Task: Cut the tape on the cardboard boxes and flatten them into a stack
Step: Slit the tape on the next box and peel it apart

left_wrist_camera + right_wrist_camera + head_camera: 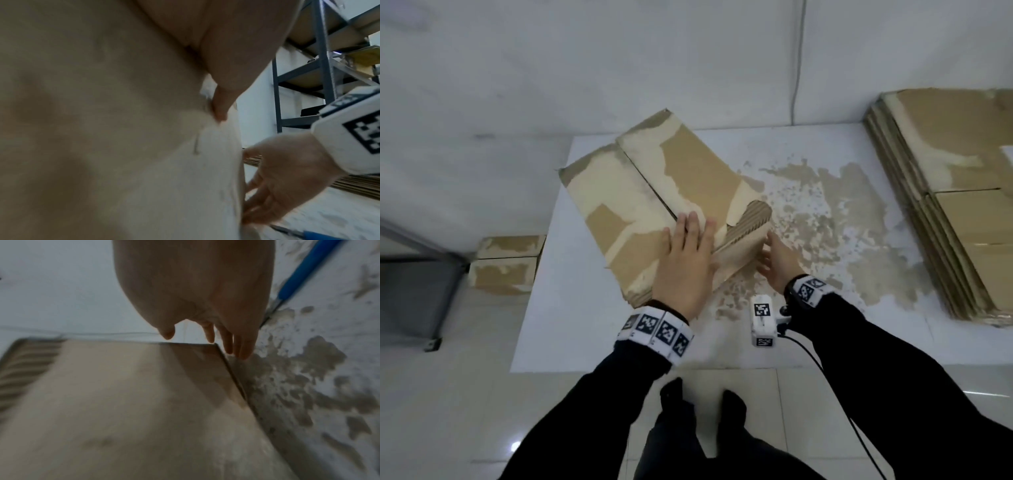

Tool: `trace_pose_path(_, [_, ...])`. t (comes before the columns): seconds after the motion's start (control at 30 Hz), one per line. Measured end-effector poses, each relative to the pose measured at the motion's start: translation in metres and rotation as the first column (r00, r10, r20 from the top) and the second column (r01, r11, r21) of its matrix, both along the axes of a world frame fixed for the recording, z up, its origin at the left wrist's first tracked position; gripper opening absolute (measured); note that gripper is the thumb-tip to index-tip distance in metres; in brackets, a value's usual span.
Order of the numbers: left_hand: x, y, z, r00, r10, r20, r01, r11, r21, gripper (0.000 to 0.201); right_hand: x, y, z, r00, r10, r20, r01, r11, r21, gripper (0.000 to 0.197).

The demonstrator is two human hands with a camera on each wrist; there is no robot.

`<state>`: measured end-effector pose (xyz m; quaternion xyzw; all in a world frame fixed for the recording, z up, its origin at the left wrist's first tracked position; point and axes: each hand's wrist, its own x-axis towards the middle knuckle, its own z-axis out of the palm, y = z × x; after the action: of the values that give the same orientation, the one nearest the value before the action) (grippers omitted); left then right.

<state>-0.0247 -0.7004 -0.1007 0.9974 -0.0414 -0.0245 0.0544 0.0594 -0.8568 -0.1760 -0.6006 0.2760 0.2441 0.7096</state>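
The left hand presses flat and open on the light, stiff cardboard box; the open right hand, at its 4 o'clock edge, grips nothing.

The head camera is looking steeply down at the worktop from above. The left wrist camera is pressing close, perhaps against the box, facing the right hand. The right wrist camera is hovering near, sharing that box.

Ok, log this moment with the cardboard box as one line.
phase: flattening | left hand: pressing flat on cardboard box | right hand: open at box's side | flattened stack: right on mat | blue cutter: lying unheld
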Motion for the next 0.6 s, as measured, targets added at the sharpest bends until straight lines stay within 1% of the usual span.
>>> trace_pose_path(0.07, [-0.003, 0.009, 0.004, 0.978, -0.069, 0.196, 0.087, 0.993, -0.084, 0.062, -0.01, -0.001, 0.009, 1.0, -0.015, -0.006, 0.016, 0.985, 0.173, 0.057])
trace_pose_path(0.1, [-0.003, 0.011, 0.006, 0.957, -0.071, 0.282, 0.118, 0.981, -0.153, 0.061, -0.014, -0.002, 0.016, 0.998, -0.041, 0.037, 0.03, 0.967, 0.251, 0.062])
trace_pose_path(0.13, [-0.003, 0.014, 0.008, 0.933, -0.05, 0.355, 0.145, 0.959, -0.245, 0.061, -0.018, -0.002, 0.026, 0.99, -0.077, 0.118, 0.039, 0.954, 0.299, 0.065])
trace_pose_path(0.17, [-0.003, 0.015, 0.011, 0.92, -0.015, 0.392, 0.169, 0.916, -0.363, 0.062, -0.023, -0.002, 0.039, 0.965, -0.122, 0.231, 0.051, 0.955, 0.292, 0.062])
trace_pose_path(0.2, [-0.004, 0.017, 0.014, 0.918, 0.039, 0.394, 0.179, 0.847, -0.501, 0.065, -0.028, -0.001, 0.055, 0.915, -0.164, 0.368, 0.071, 0.965, 0.253, 0.053])
trace_pose_path(0.23, [-0.005, 0.019, 0.018, 0.929, 0.107, 0.356, 0.167, 0.735, -0.657, 0.068, -0.032, 0.0, 0.072, 0.84, -0.183, 0.511, 0.1, 0.978, 0.185, 0.041])
trace_pose_path(0.27, [-0.008, 0.023, 0.019, 0.939, 0.186, 0.29, 0.129, 0.592, -0.796, 0.07, -0.035, 0.002, 0.087, 0.743, -0.158, 0.65, 0.113, 0.987, 0.111, 0.034])
trace_pose_path(0.3, [-0.01, 0.027, 0.02, 0.944, 0.261, 0.201, 0.071, 0.435, -0.898, 0.068, -0.037, 0.006, 0.102, 0.644, -0.095, 0.759, 0.113, 0.993, 0.028, 0.033])
trace_pose_path(0.33, [-0.013, 0.032, 0.017, 0.943, 0.321, 0.09, -0.003, 0.279, -0.96, 0.063, -0.038, 0.011, 0.11, 0.56, -0.013, 0.829, 0.104, 0.993, -0.055, 0.036])
trace_pose_path(0.37, [-0.015, 0.037, 0.016, 0.931, 0.365, -0.03, -0.081, 0.127, -0.989, 0.057, -0.039, 0.019, 0.116, 0.49, 0.09, 0.867, 0.09, 0.984, -0.153, 0.039])
trace_pose_path(0.4, [-0.018, 0.042, 0.013, 0.9, 0.413, -0.138, -0.157, 0.012, -0.988, 0.053, -0.039, 0.027, 0.114, 0.429, 0.204, 0.88, 0.073, 0.963, -0.258, 0.04])
trace_pose_path(0.43, [-0.023, 0.049, 0.011, 0.85, 0.487, -0.198, -0.214, -0.023, -0.976, 0.053, -0.042, 0.037, 0.112, 0.378, 0.315, 0.871, 0.043, 0.933, -0.357, 0.042])
trace_pose_path(0.47, [-0.029, 0.056, 0.012, 0.787, 0.589, -0.183, -0.251, 0.035, -0.967, 0.058, -0.045, 0.048, 0.106, 0.333, 0.413, 0.848, 0.015, 0.897, -0.443, 0.045])
trace_pose_path(0.5, [-0.038, 0.063, 0.016, 0.731, 0.679, -0.071, -0.247, 0.165, -0.955, 0.065, -0.051, 0.059, 0.1, 0.284, 0.496, 0.82, 0.004, 0.855, -0.519, 0.047])
trace_pose_path(0.53, [-0.045, 0.07, 0.023, 0.697, 0.71, 0.102, -0.2, 0.329, -0.923, 0.072, -0.055, 0.07, 0.092, 0.221, 0.562, 0.797, 0.007, 0.816, -0.578, 0.047])
trace_pose_path(0.57, [-0.049, 0.077, 0.031, 0.691, 0.671, 0.27, -0.143, 0.493, -0.858, 0.075, -0.059, 0.081, 0.085, 0.157, 0.611, 0.776, -0.003, 0.786, -0.618, 0.047])
trace_pose_path(0.6, [-0.049, 0.082, 0.038, 0.716, 0.595, 0.365, -0.117, 0.618, -0.778, 0.075, -0.062, 0.09, 0.079, 0.091, 0.644, 0.76, -0.026, 0.764, -0.644, 0.044])
